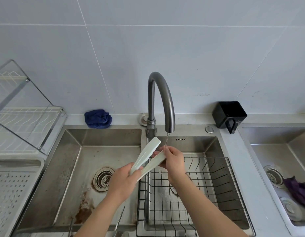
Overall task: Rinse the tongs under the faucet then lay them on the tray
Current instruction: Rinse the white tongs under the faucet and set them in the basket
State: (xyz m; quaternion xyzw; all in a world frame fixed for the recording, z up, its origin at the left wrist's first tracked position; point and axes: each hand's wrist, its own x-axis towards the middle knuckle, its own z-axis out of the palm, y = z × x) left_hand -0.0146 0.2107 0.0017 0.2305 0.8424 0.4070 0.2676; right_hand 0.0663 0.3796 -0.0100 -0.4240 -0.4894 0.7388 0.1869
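Observation:
White plastic tongs (147, 155) are held over the divider between the two sink basins, their two arms spread apart and pointing up toward the faucet (163, 100). My left hand (122, 180) grips the hinge end. My right hand (174, 161) pinches the tip of the lower arm, right under a thin stream of water (167, 140) falling from the spout. The perforated white tray (13, 185) lies at the left edge beside the sink.
A black wire basket (225, 190) sits in the right basin. The left basin (76, 168) has a drain and rust stains. A dish rack (20, 120) stands back left, with a blue cloth (98, 118) and black holder (229, 116) on the ledge. Metal utensils (119, 219) lie near the front edge.

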